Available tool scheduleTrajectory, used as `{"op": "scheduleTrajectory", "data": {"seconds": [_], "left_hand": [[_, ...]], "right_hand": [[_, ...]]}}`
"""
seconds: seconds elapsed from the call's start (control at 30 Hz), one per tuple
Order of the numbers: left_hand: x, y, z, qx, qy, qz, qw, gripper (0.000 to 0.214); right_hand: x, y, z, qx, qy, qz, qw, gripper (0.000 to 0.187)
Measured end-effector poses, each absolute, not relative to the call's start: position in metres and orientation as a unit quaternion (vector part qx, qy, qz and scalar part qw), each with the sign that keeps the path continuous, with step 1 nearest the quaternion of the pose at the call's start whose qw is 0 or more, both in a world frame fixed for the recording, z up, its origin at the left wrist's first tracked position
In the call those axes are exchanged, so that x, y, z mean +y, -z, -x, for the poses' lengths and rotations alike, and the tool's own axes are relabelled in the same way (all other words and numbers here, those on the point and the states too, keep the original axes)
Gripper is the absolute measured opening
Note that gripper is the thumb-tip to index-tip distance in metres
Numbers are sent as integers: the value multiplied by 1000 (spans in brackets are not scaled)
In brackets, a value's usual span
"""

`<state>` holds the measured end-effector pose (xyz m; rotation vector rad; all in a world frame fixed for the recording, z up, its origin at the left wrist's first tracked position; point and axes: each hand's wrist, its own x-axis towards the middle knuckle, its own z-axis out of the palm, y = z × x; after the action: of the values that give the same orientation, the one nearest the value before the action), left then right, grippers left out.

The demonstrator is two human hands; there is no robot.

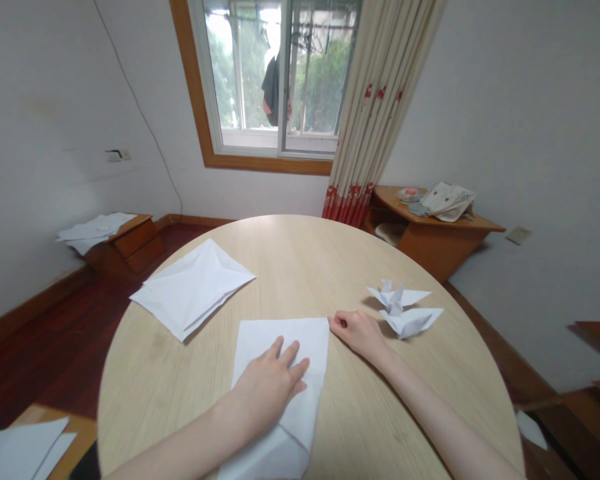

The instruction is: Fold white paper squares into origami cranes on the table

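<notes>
Folded white paper [280, 343] lies pinned under your flat, spread left hand [267, 387]; your curled right hand [360, 335] touches its corner.

A matt white paper sheet [305, 353] lies on the smooth pale wood-grain desk [330, 260]; glossy red-brown wood floor [55, 333] shows at nine o'clock.

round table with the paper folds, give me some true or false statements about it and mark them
The left hand lies flat on a sheet of white paper. True.

The right hand grips the paper crane. False: the crane stands apart from it, and the hand's fingers are at the sheet's far corner.

A folded white paper square lies on the round wooden table, left of the sheet. True.

The curtain covers the whole window. False: it hangs to the window's right, leaving the glass uncovered.
</notes>
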<state>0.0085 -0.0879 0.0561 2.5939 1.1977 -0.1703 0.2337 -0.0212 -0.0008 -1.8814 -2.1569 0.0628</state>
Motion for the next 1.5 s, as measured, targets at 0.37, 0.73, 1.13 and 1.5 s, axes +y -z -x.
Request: {"op": "scheduleTrajectory", "data": {"seconds": [0.37, 0.73, 1.13, 1.5], "left_hand": [[-86, -52, -7, 404, 53, -905, 120, 38], [-86, -58, -9, 409, 71, -903, 109, 37], [-83, -53, -4, 390, 36, -916, 88, 33], [-85, -57, -5, 396, 46, -907, 138, 36]], "right_hand": [[-20, 5, -232, -732, -6, 667, 137, 33], [-32, 4, -232, -777, 40, 609, 154, 35], [-50, -9, -221, -867, -124, 383, 293, 12], [-55, -6, -214, -869, -187, 389, 244, 9]]}}
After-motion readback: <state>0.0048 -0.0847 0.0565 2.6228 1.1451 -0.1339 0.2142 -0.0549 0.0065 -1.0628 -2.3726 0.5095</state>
